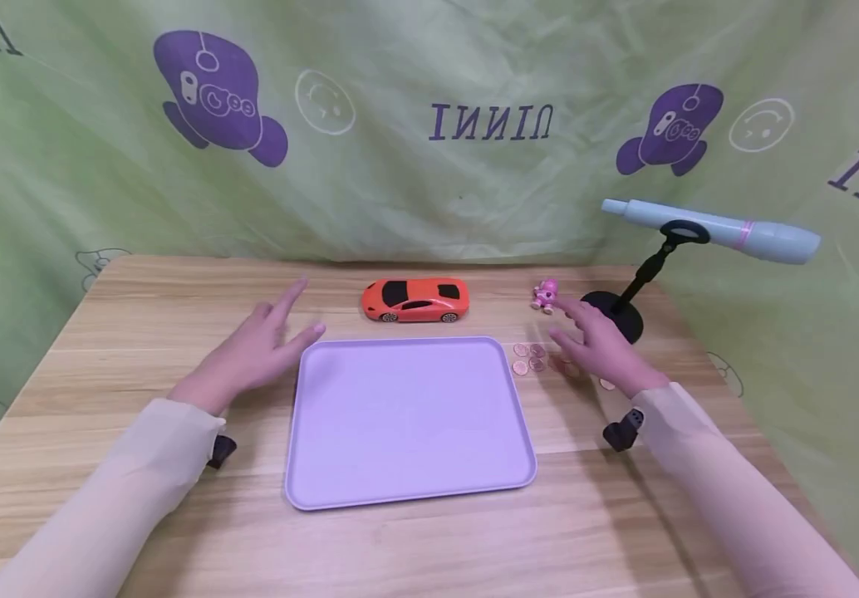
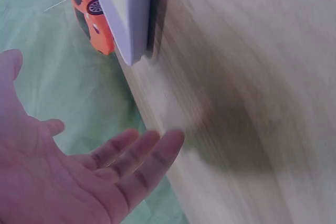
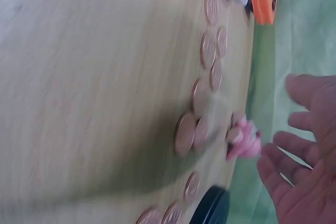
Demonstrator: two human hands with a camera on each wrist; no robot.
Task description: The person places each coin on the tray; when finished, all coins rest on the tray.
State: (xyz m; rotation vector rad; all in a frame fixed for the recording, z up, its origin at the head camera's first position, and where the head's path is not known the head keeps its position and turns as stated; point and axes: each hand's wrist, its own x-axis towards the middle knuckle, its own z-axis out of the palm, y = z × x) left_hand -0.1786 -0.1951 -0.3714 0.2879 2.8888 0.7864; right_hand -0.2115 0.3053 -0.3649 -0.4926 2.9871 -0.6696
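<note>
Evidently, neither hand grasps anything: the right hand (image 1: 601, 340) has its fingers loosely spread, and the left hand (image 1: 250, 353) is likewise relaxed, thumb and forefinger parted. The toy (image 1: 546, 294), small and pink, is by the back edge of the bench (image 1: 138, 332), toward its back right corner, just beside the fingertips of the right hand; whether they touch it I cannot tell. Coins (image 1: 521, 368) lie beneath and beside that hand, nearer the front edge than the toy. By the right edge, the black stand (image 1: 624, 322) holds a long blue tube (image 1: 721, 228), slightly tilted. The left hand is above the bench near the back left corner of the tray (image 1: 407, 423), which lies mid-bench; the car (image 1: 418, 301) sits behind it, near the back edge.
</note>
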